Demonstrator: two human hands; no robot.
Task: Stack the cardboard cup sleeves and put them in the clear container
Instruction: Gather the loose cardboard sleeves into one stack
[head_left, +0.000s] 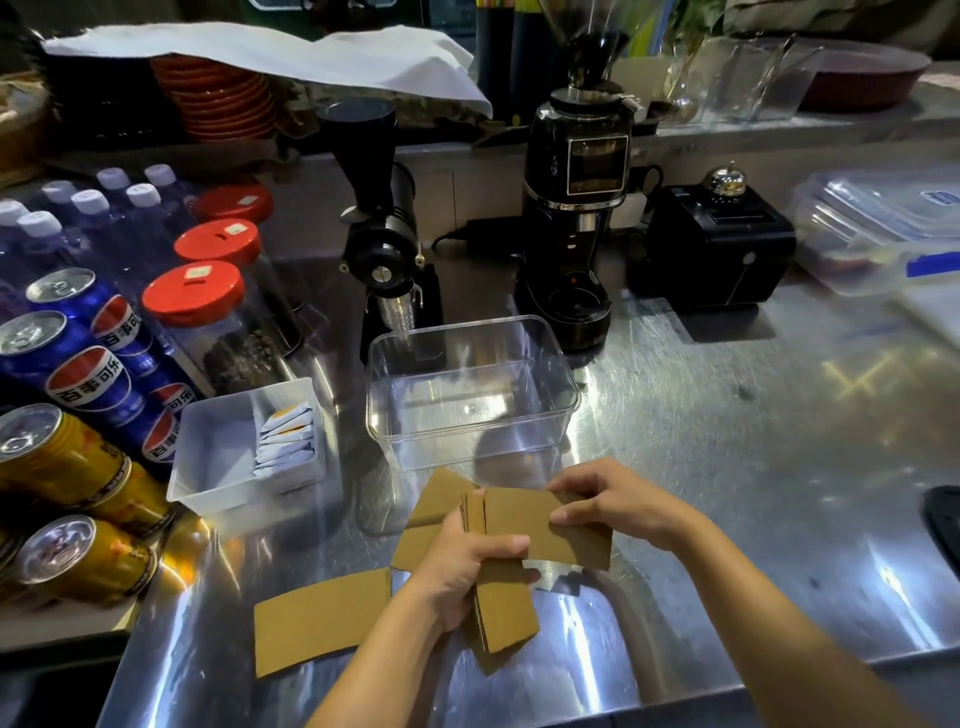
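My left hand (467, 577) grips a stack of flat brown cardboard cup sleeves (506, 608) held on edge above the steel counter. My right hand (605, 501) pinches one more sleeve (535, 525) laid against the top of that stack. A single sleeve (319, 618) lies flat on the counter at the lower left, and other sleeves (434, 501) lie under my left hand. The clear container (470, 392) stands empty just beyond my hands, open side up.
A white tray of sachets (244, 452) sits left of the container. Drink cans (78, 364), bottles and red-lidded jars (208, 312) crowd the left side. Two black coffee grinders (574, 208) and a black box stand behind; plastic boxes (878, 228) sit far right.
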